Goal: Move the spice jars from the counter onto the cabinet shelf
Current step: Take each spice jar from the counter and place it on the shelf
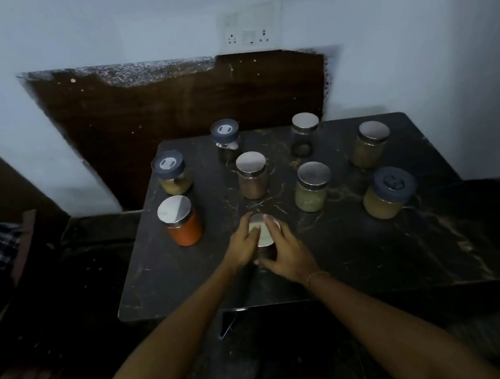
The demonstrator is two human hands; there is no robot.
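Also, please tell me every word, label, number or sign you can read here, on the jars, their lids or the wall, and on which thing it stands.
No text can be read.
Grey lids: a pale moulded mark on top, too blurred to read.
Steel lids, such as: plain.
Jar held by left hand and right hand: no label shows.
Wall socket plate: no lettering legible.

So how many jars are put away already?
None that this view shows: no cabinet shelf is in sight. Both hands, left hand and right hand, grip one steel-lidded jar near the front of the dark counter. Eight more wait there, among them the orange jar, the green jar and three grey-lidded ones. So the job looks barely begun.
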